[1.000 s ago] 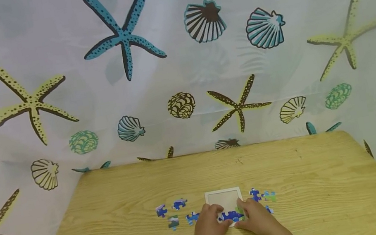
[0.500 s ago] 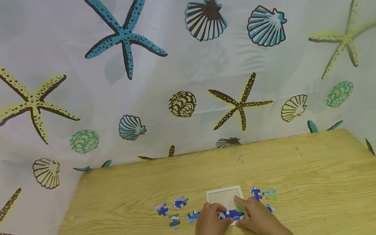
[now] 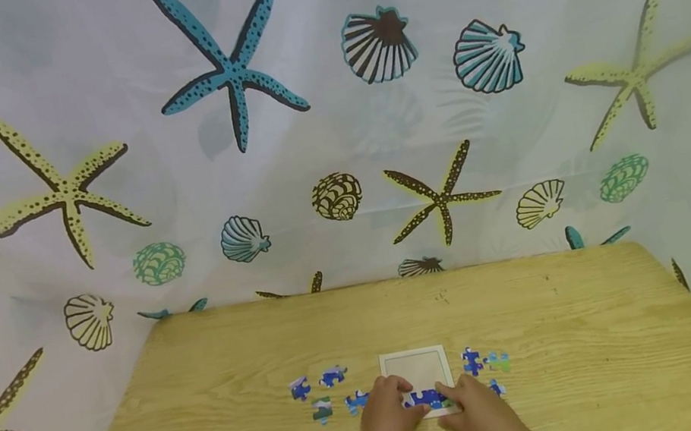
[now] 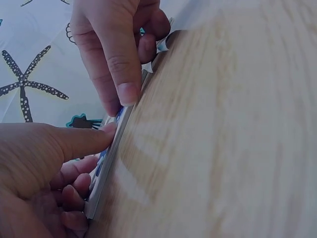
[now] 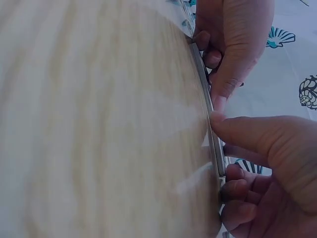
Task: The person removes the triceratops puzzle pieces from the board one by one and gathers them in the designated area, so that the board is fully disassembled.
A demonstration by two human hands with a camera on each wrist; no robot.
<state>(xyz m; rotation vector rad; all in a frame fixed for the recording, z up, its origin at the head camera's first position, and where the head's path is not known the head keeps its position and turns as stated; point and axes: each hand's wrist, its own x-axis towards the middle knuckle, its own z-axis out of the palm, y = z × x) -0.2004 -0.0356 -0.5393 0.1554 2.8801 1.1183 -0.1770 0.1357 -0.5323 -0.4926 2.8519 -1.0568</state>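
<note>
A small square white-rimmed jigsaw tray (image 3: pixel 411 353) lies on the table in the head view, with joined blue puzzle pieces (image 3: pixel 425 399) along its near side. My left hand (image 3: pixel 384 418) grips the tray's left side, its thumb at the near rim and its other fingers curled at the side. My right hand (image 3: pixel 484 410) is at the near right corner: the index finger presses on the pieces there and the thumb lies against the near rim. In the left wrist view the two thumbs nearly meet at the tray edge (image 4: pixel 111 156). Fingers partly hide both sides of the tray.
Several loose puzzle pieces (image 3: pixel 322 409) lie left of the tray, one close by the left hand. More loose pieces (image 3: pixel 471 360) lie to its right, one partly behind the right hand. A curtain (image 3: pixel 331 133) printed with starfish and shells surrounds the wooden table (image 3: pixel 239 357).
The right index finger has come down toward the near right corner, and the green piece by it no longer stands out above the finger. The left hand stays at the tray's left side.
</note>
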